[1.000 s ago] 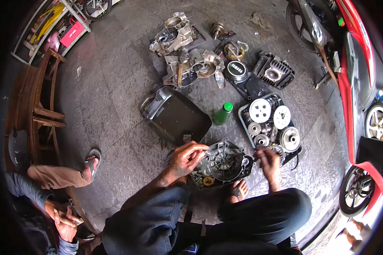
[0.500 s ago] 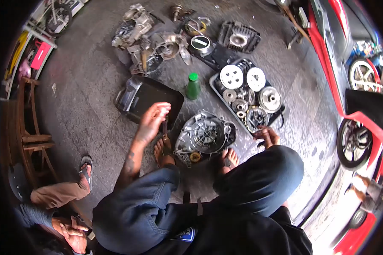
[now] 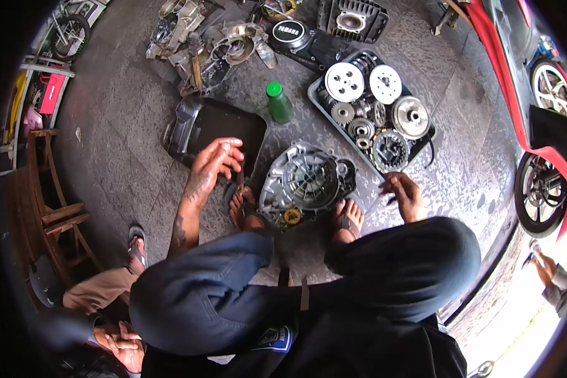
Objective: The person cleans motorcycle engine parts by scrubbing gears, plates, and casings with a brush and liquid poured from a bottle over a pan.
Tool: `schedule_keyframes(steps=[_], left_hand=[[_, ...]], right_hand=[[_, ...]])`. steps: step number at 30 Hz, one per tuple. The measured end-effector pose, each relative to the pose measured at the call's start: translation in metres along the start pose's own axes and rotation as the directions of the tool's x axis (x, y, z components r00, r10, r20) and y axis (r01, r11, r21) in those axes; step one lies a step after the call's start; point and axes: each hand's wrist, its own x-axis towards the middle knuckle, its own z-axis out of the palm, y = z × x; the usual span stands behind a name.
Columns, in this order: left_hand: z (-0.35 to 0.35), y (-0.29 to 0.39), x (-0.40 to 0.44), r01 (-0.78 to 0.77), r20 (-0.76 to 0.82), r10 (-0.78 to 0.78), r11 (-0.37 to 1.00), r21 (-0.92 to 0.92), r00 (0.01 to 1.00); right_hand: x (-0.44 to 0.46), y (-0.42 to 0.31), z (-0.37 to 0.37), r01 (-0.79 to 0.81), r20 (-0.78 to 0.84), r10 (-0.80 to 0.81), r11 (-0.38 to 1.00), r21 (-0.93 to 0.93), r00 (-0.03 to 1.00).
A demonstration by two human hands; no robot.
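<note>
My left hand (image 3: pixel 215 165) is raised above my left foot, fingers bent, with a thin brownish tool (image 3: pixel 240 179) hanging below them. Its kind is unclear. My right hand (image 3: pixel 404 194) is by my right knee near the parts tray, its fingers pinched on something small and dark that I cannot make out. Between my feet lies a metal engine cover (image 3: pixel 309 179), hollow side up, with a small yellowish gear (image 3: pixel 292 216) at its lower edge. A dark tray (image 3: pixel 321 94) on the right carries gears, clutch parts and two white perforated discs. A green bottle (image 3: pixel 279 104) stands beyond the cover.
A black pan (image 3: pixel 227 129) lies to the left of the bottle. Farther off are dirty engine casings (image 3: pixel 233 47), a round Yamaha cover (image 3: pixel 289 31) and a finned cylinder part (image 3: pixel 351 22). Another person's hands (image 3: pixel 125 346) and a wooden rack (image 3: pixel 60 214) are left; red motorcycles (image 3: pixel 510 107) stand right.
The view has shifted, so the far parts sit higher in the picture. My left hand's fingers have spread slightly and the hand is turned. My right hand stays near the tray's lower corner.
</note>
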Motion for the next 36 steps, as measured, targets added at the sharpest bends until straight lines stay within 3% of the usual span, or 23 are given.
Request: schedule_keyframes(steps=[5,7,8,9,11,12,13,15,16,17,19,20,21,23,25,27,28,30,31,32,33,35,36], left_hand=[[0.005,0.003,0.021,0.082,0.027,-0.083,0.996,0.038,0.996],[0.008,-0.006,0.026,0.107,0.053,-0.107,0.994,0.004,0.993],[0.011,-0.01,0.027,0.101,0.122,-0.096,0.994,-0.032,0.988],[0.013,-0.011,0.027,0.091,0.182,-0.078,0.994,-0.065,0.98],[0.022,-0.002,0.027,0.227,0.353,-0.184,0.97,-0.087,0.918],[0.028,-0.005,0.028,0.187,0.394,-0.163,0.982,-0.024,0.905],[0.034,-0.008,0.031,0.145,0.438,-0.149,0.988,0.043,0.887],[0.042,-0.002,0.042,0.137,0.496,-0.159,0.987,0.081,0.853],[0.048,0.001,0.048,0.226,0.478,-0.237,0.971,0.081,0.846],[0.049,0.008,0.053,0.23,0.475,-0.241,0.97,0.083,0.846],[0.047,0.031,0.061,0.18,0.395,-0.295,0.936,0.303,0.87],[0.041,0.031,0.061,0.169,0.334,-0.258,0.947,0.273,0.907],[0.033,0.022,0.058,0.203,0.195,-0.237,0.963,0.177,0.952],[0.007,0.022,0.055,0.11,-0.132,-0.1,0.991,0.071,0.986],[-0.017,0.016,0.052,0.058,-0.435,-0.025,0.996,0.064,0.9],[-0.044,-0.006,0.051,0.125,-0.5,-0.119,0.992,-0.02,0.858],[-0.048,-0.016,0.05,0.117,-0.507,-0.112,0.993,-0.022,0.854],[-0.057,-0.035,0.055,0.092,-0.518,0.052,0.964,0.249,0.854],[-0.063,-0.043,0.058,0.084,-0.535,0.064,0.965,0.247,0.842],[-0.068,-0.051,0.059,0.017,-0.549,0.12,0.971,0.238,0.827],[-0.072,-0.058,0.063,-0.06,-0.557,0.184,0.971,0.233,0.81],[-0.088,-0.069,0.067,-0.093,-0.657,0.158,0.987,0.134,0.737],[-0.09,-0.061,0.069,-0.112,-0.723,0.13,0.991,0.073,0.679]], right_hand=[[0.019,-0.031,0.015,-0.103,0.0,0.105,0.976,-0.19,0.995],[0.034,-0.034,0.022,0.11,0.187,-0.054,0.946,-0.303,0.981],[0.042,-0.034,0.025,0.058,0.23,0.018,0.945,-0.321,0.973],[0.051,-0.041,0.029,0.187,0.327,-0.048,0.895,-0.406,0.944],[0.069,-0.066,0.035,0.389,0.547,0.009,0.693,-0.606,0.837],[0.077,-0.069,0.039,0.485,0.638,-0.048,0.693,-0.533,0.769],[0.085,-0.078,0.045,0.472,0.681,0.073,0.666,-0.577,0.729],[0.1,-0.087,0.059,0.56,0.767,0.093,0.629,-0.539,0.635],[0.105,-0.103,0.072,0.527,0.786,0.161,0.66,-0.535,0.596],[0.107,-0.119,0.083,0.529,0.814,0.086,0.72,-0.45,0.575],[0.11,-0.131,0.103,0.459,0.817,-0.004,0.829,-0.32,0.577],[0.109,-0.133,0.115,0.45,0.788,0.001,0.82,-0.353,0.616],[0.106,-0.129,0.13,0.441,0.758,0.002,0.812,-0.382,0.653],[0.095,-0.133,0.164,0.508,0.718,-0.169,0.812,-0.287,0.676],[0.094,-0.138,0.2,0.57,0.723,-0.261,0.792,-0.219,0.64],[0.103,-0.137,0.23,0.526,0.761,-0.145,0.802,-0.283,0.632],[0.106,-0.132,0.243,0.528,0.744,-0.173,0.805,-0.271,0.645],[0.114,-0.136,0.256,0.54,0.723,-0.234,0.812,-0.223,0.65],[0.116,-0.137,0.262,0.532,0.701,-0.279,0.83,-0.169,0.656],[0.123,-0.136,0.266,0.405,0.717,-0.202,0.906,-0.123,0.668],[0.126,-0.128,0.275,0.424,0.722,-0.212,0.897,-0.123,0.658],[0.138,-0.108,0.3,0.688,0.663,-0.403,0.686,-0.238,0.631],[0.145,-0.1,0.314,0.809,0.704,-0.475,0.533,-0.246,0.527]])
